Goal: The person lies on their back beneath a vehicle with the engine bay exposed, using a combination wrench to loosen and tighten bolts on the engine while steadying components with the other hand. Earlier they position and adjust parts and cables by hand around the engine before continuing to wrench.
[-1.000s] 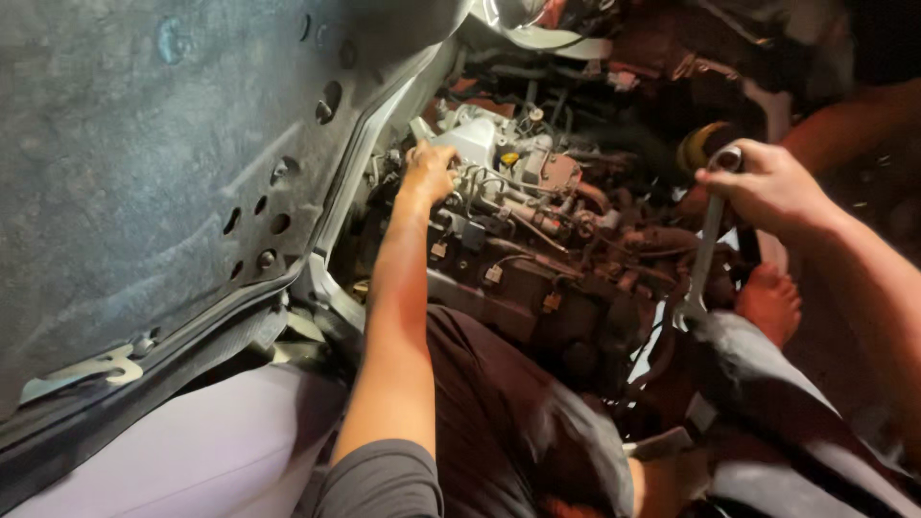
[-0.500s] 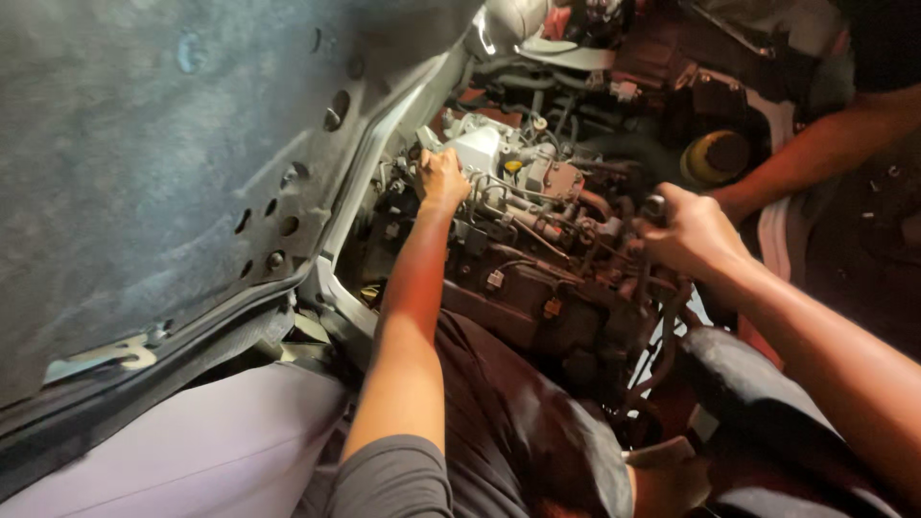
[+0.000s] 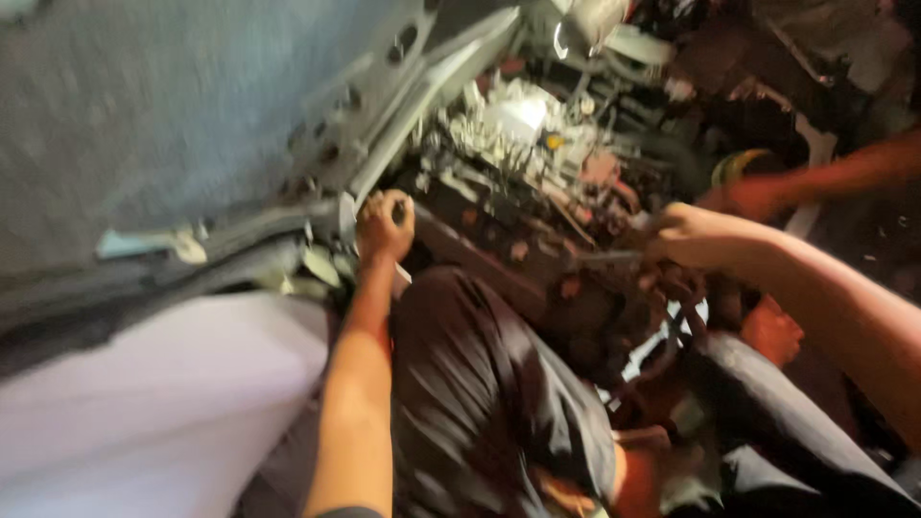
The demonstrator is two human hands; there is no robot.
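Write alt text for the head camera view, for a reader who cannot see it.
Blurred view down into an open engine bay: the left hand is closed at the bay's near edge by the raised grey panel, while the right hand grips a metal tool over the engine. Another person's arm reaches in from the right.

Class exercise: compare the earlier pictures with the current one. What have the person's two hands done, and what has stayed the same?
The left hand has drawn back off the engine to its near edge by the grey panel. The right hand moved lower and inward, still gripping the wrench. Engine and panel stay put.
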